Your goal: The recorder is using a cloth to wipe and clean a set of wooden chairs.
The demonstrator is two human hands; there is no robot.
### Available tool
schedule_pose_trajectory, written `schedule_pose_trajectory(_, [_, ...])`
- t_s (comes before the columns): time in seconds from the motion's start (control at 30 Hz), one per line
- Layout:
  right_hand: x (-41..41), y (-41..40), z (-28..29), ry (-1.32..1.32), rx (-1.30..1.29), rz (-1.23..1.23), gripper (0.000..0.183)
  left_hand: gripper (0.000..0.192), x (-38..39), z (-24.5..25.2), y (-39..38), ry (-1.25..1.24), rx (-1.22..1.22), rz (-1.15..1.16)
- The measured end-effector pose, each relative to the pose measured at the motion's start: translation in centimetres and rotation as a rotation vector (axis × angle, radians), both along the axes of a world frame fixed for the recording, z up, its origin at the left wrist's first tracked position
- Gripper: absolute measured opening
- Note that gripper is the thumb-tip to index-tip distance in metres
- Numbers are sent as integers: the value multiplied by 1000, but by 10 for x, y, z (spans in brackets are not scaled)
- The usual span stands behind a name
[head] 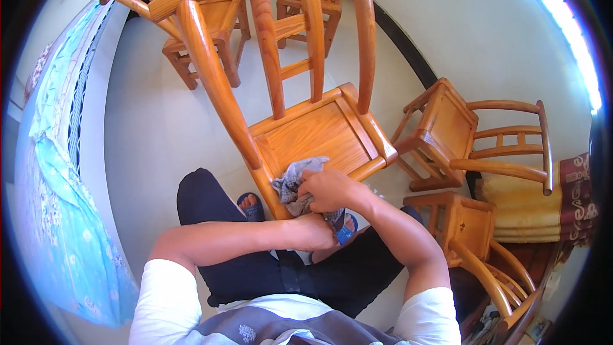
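Observation:
Before me stands a varnished wooden chair [316,129], its slatted backrest [263,48] rising on the far side. A crumpled grey cloth [294,182] lies bunched over the near left corner of its seat. My right hand [330,189] grips the cloth from above, fingers bent into its folds. Just below, my left hand [313,230] reaches across from the left, close to the cloth's lower end and the seat's near edge. Its fingers are mostly hidden, so whether it grips the cloth is unclear.
More wooden chairs surround me: one chair [210,24] behind at left, another [311,5] farther back, one [445,139] at right and one [471,230] nearer at right. A bed with a light-blue cover [72,225] runs along the left. Yellow-and-maroon fabric [531,201] hangs at far right.

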State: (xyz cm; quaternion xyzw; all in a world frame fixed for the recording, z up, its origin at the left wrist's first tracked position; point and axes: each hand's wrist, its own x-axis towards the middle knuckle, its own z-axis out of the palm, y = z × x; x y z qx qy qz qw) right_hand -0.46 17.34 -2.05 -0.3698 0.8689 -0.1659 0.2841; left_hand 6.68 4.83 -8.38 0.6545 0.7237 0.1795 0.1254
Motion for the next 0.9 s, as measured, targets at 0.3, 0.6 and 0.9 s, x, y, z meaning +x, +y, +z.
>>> schedule_pose_trajectory(0.3, [-18, -27, -67, 340, -504, -229, 32, 12, 7, -11, 6, 87, -37, -120])
schedule_pose_trajectory(0.6, [-45, -44, -57, 504, -555, -284, 32, 10, -5, -8, 5, 172, -52, -24])
schedule_pose_trajectory(0.9, [1, -12, 8, -8, 36, -18, 31, 12, 12, 1, 3, 75, 7, -52])
